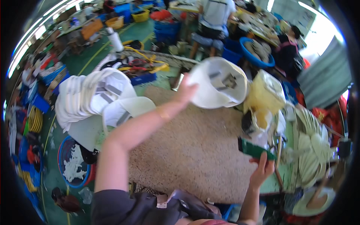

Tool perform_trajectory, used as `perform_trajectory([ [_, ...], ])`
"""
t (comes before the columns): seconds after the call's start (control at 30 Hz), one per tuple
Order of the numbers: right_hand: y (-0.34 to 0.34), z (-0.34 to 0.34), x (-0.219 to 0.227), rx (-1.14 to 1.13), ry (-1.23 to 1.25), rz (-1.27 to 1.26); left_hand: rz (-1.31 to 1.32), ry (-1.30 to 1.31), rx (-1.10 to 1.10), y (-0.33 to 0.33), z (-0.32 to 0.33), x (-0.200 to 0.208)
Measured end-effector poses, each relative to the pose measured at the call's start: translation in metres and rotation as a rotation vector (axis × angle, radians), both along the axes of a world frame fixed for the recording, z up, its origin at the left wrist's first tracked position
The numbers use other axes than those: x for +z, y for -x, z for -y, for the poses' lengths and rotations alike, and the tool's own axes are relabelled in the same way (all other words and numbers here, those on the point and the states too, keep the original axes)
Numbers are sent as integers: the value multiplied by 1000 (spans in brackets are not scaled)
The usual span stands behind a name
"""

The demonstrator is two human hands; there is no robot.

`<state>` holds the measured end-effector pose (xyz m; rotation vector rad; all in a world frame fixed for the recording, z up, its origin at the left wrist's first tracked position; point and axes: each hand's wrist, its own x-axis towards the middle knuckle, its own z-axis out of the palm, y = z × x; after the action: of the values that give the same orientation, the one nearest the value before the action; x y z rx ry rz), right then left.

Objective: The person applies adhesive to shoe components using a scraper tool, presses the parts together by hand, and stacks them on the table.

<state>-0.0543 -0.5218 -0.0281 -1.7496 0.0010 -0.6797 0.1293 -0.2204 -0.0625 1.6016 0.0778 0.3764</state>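
We pinch the edge of a white cap [215, 85] with our left hand [186, 91], the cap extending to that hand's right; our right hand [263, 169] clasps a flat green object [253, 149] jutting out to its left

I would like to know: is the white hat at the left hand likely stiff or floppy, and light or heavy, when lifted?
The white hat is probably light: the left hand seems to hold it only by its edge. It looks fairly stiff, its rounded mouth standing open, though the thin edge may bend.
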Motion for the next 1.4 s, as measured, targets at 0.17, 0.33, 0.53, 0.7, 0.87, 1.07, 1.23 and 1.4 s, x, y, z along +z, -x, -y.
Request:
perform_trajectory([
  [0.17, 9, 10, -12, 33, 78, -21, 302, -696, 80, -25, 5, -16],
  [0.33, 0, 27, -13, -35, 32, -93, 155, -1693, 188, 66, -121, 29],
  [0.53, -13, 16, -17, 102, 62, -77, -164, -1727, 219, 194, -207, 10],
  [0.7, 2, 0, -6, 117, 67, -69, -162, -1247, 234, 204, -224, -3],
  [0.87, -24, 22, 7, -44, 353, 97, -350, -966, 21, 212, -218, 44],
  [1.07, -116, 53, 19, -66, 566, 4, 37, -999, -316, 180, -106, 127],
  [1.23, -140, 65, 18, -252, 1061, -176, 39, -1147, -474, 129, -17, 124],
  [1.4, -145, 78, 20, -213, 615, -171, 120, -1074, -462, 82, 16, 85],
])
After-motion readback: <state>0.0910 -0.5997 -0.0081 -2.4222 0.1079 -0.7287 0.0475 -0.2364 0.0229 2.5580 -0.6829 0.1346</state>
